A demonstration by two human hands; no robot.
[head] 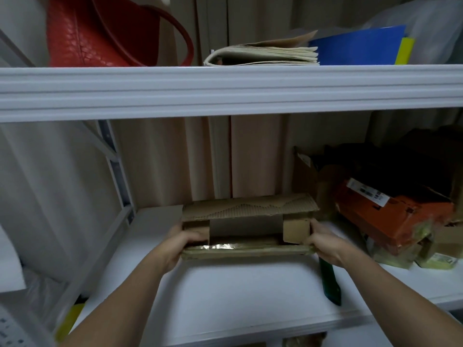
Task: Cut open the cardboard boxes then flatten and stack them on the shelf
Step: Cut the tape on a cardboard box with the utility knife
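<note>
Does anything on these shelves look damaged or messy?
Yes. The orange box at the right of the lower shelf lies tilted and crumpled on a heap of torn cardboard. A green-handled tool lies loose by the shelf's front edge.

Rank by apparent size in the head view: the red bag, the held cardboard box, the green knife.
1. cardboard box, in both hands
2. red bag, partly cropped, so it is close
3. green knife
</note>
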